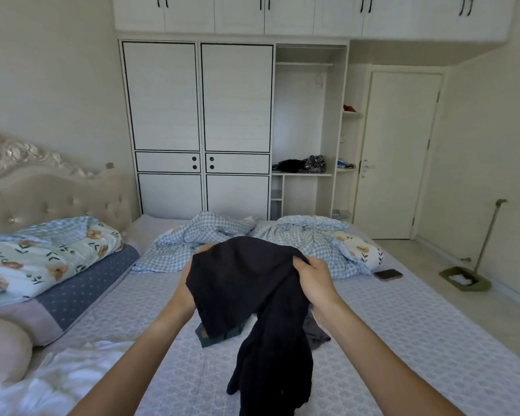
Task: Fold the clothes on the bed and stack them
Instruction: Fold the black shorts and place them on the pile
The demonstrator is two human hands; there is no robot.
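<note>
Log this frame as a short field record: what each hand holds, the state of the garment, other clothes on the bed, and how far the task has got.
left hand: left hand grips the black knit garment at its upper left edge
right hand: right hand grips its upper right edge
garment state: held up above the bed, unfolded, lower part hanging down
under it: dark green folded item and grey cloth on the lilac patterned bedsheet
other clothes: white crumpled fabric at near left
stack: none clearly visible

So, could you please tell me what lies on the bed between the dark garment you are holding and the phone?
In the head view, only bare mattress cover separates the dark garment from the phone.
</note>
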